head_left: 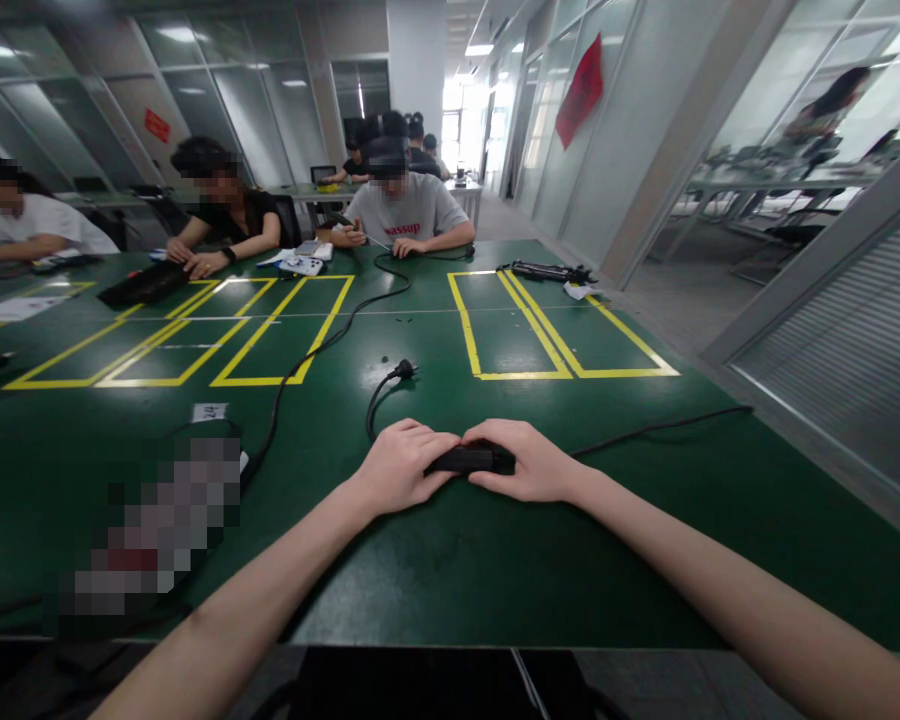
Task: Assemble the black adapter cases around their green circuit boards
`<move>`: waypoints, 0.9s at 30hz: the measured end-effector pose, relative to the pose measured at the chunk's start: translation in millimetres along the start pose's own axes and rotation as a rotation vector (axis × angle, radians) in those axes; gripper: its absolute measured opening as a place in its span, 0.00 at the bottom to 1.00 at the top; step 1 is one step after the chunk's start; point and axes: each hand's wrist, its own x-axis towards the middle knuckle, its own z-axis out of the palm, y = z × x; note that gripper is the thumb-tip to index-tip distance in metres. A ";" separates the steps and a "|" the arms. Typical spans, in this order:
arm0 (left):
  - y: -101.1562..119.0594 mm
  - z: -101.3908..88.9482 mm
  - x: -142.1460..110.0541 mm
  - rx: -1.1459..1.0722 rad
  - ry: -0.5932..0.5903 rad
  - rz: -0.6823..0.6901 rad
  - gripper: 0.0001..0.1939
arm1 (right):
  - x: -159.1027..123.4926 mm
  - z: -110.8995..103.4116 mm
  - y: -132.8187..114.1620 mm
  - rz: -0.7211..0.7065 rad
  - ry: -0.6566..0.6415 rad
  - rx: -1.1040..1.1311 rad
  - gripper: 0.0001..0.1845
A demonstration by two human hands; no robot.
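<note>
A black power adapter [465, 459], shaped like a slim brick, lies between my hands just above or on the green table. My left hand [405, 465] is closed round its left end. Around the right end, the fingers and thumb of my right hand [521, 462] are curled. A short black cord runs from behind my left hand to a mains plug [403, 370] lying farther off on the table. To the right, a thin black cable [667, 425] stretches from beside my right hand toward the table's right edge. My fingers hide both ends of the adapter.
Yellow tape rectangles [521, 375] mark the green table [495, 570]. A long black cord [285, 375] winds past a blurred-out object [157, 520] at left. A folded black tripod-like item [551, 272] lies far right. Several people sit opposite, one in a grey shirt [412, 210].
</note>
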 end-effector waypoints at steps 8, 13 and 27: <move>2.5 0.6 0.9 0.007 0.019 0.027 0.17 | -2.3 -2.6 -4.2 0.357 -0.152 0.530 0.18; 2.7 -4.1 1.5 0.038 0.160 -0.016 0.26 | 4.0 -5.7 12.0 0.546 0.048 0.790 0.26; 2.1 7.3 -1.2 -0.102 -0.081 -0.081 0.14 | -43.9 -92.2 108.8 0.674 1.201 0.308 0.28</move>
